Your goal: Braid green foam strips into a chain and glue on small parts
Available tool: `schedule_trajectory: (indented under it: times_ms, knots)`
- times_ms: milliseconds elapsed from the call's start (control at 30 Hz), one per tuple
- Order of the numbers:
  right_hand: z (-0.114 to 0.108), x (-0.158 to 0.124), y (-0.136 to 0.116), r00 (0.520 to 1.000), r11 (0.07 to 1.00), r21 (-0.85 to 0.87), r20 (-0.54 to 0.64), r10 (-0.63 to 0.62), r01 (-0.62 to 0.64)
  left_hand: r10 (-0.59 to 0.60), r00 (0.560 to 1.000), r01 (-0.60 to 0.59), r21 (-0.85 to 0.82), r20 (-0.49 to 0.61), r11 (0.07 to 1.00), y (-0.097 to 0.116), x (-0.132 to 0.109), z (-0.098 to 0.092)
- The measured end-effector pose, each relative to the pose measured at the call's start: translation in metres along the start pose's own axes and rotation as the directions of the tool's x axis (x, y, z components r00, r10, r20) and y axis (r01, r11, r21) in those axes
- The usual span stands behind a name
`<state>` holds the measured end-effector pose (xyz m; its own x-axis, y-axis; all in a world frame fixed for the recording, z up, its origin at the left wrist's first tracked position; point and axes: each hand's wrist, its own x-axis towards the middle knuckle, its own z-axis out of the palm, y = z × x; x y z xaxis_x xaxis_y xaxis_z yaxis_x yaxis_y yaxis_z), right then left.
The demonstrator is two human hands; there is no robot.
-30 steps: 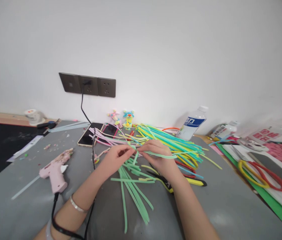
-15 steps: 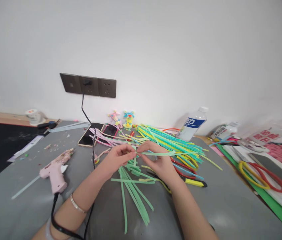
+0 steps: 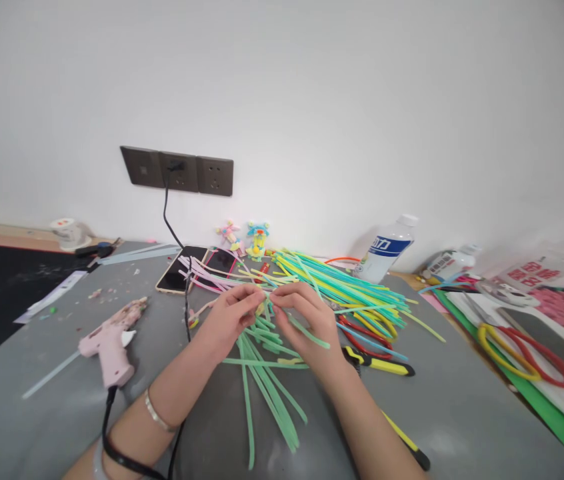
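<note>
My left hand (image 3: 235, 313) is closed in a pinch, thumb against fingers, on a light green pipe cleaner (image 3: 311, 332). Facing it, fingertips almost touching, my right hand (image 3: 309, 323) pinches the same pipe cleaner. One end slants down across the right palm; the part between the fingertips is small and mostly covered. Below both hands, loose green pipe cleaners (image 3: 269, 393) fan out on the grey table (image 3: 202, 433). Pliers with yellow and black handles (image 3: 387, 364) lie by my right wrist, partly hidden by the arm.
A pink glue gun (image 3: 112, 343) with a black cord lies left. Behind the hands are a phone (image 3: 175, 273), two small figures (image 3: 257, 239), and a pile of coloured pipe cleaners (image 3: 347, 287). A bottle (image 3: 387, 250) and scissors (image 3: 507, 350) are at right.
The green pipe cleaner's free end stretched right before; now it slants down across my right palm. My right hand has turned and shifted slightly, and more of the plier handles shows.
</note>
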<state>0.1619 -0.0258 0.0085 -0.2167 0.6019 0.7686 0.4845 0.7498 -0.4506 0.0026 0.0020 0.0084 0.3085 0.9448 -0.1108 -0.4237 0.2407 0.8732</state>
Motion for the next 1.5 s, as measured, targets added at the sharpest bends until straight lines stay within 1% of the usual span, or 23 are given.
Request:
schedule_trajectory:
  times_ms: [67, 167, 300, 433, 533, 700, 767, 833, 933, 1033, 1167, 1200, 1267, 1367, 1433, 1500]
  knots:
    - [0.002, -0.001, 0.0, 1.0, 1.0, 0.005, -0.006, 0.011, -0.011, 0.004, 1.0, -0.004, -0.035, -0.008, 0.999, -0.001, 0.0, 0.001]
    - [0.005, -0.002, 0.0, 1.0, 1.0, 0.01, 0.022, 0.006, -0.006, 0.009, 1.0, -0.012, -0.081, -0.028, 0.997, -0.002, -0.001, 0.001]
    - [0.005, -0.002, -0.002, 0.999, 1.0, 0.003, 0.054, 0.002, -0.002, -0.035, 0.998, 0.027, -0.152, -0.054, 0.988, -0.002, 0.0, 0.0]
    - [0.005, -0.003, -0.002, 0.995, 0.997, -0.053, 0.091, -0.048, 0.053, -0.064, 0.995, 0.05, -0.191, -0.07, 0.98, -0.002, 0.001, 0.0]
    - [0.005, -0.003, -0.001, 0.996, 0.993, -0.094, 0.067, -0.063, 0.069, -0.064, 0.996, 0.049, -0.195, -0.07, 0.979, -0.002, 0.001, 0.001]
    - [0.002, -0.003, 0.001, 0.999, 0.992, -0.111, -0.002, -0.054, 0.053, -0.065, 0.997, 0.058, -0.159, -0.039, 0.986, -0.001, 0.001, 0.002]
    - [0.0, -0.002, 0.003, 0.998, 0.996, -0.085, -0.056, -0.028, 0.024, -0.061, 0.998, 0.058, -0.128, -0.015, 0.99, 0.0, 0.001, 0.001]
    - [-0.003, 0.001, 0.005, 0.995, 0.999, -0.01, -0.092, 0.038, -0.039, -0.059, 0.998, 0.06, -0.099, 0.015, 0.993, 0.0, 0.001, 0.0]
    - [-0.007, 0.003, 0.01, 0.987, 0.978, 0.151, -0.054, 0.151, -0.142, -0.078, 0.996, 0.081, -0.062, 0.046, 0.995, 0.0, 0.0, -0.001]
    - [-0.01, 0.004, 0.015, 0.971, 0.939, 0.255, -0.01, 0.24, -0.23, -0.09, 0.992, 0.093, -0.021, 0.087, 0.995, 0.0, -0.001, 0.0]
    - [-0.011, 0.003, 0.017, 0.937, 0.866, 0.376, 0.018, 0.349, -0.33, -0.107, 0.978, 0.103, 0.029, 0.179, 0.994, 0.002, -0.004, 0.0]
    - [-0.011, 0.003, 0.016, 0.924, 0.831, 0.419, 0.053, 0.38, -0.366, -0.129, 0.971, 0.123, 0.039, 0.201, 0.992, 0.002, -0.005, -0.001]
    - [-0.013, 0.004, 0.015, 0.893, 0.735, 0.515, 0.166, 0.418, -0.44, -0.195, 0.949, 0.188, 0.052, 0.246, 0.981, 0.003, -0.007, -0.002]
    - [-0.016, 0.005, 0.012, 0.861, 0.594, 0.623, 0.348, 0.371, -0.508, -0.296, 0.899, 0.297, 0.049, 0.321, 0.954, 0.002, -0.009, -0.005]
    - [-0.017, 0.005, 0.009, 0.843, 0.532, 0.655, 0.436, 0.313, -0.536, -0.341, 0.854, 0.348, 0.057, 0.392, 0.936, 0.002, -0.01, -0.006]
    - [-0.018, 0.005, 0.007, 0.826, 0.486, 0.671, 0.496, 0.268, -0.561, -0.361, 0.81, 0.371, 0.074, 0.463, 0.926, 0.001, -0.011, -0.007]
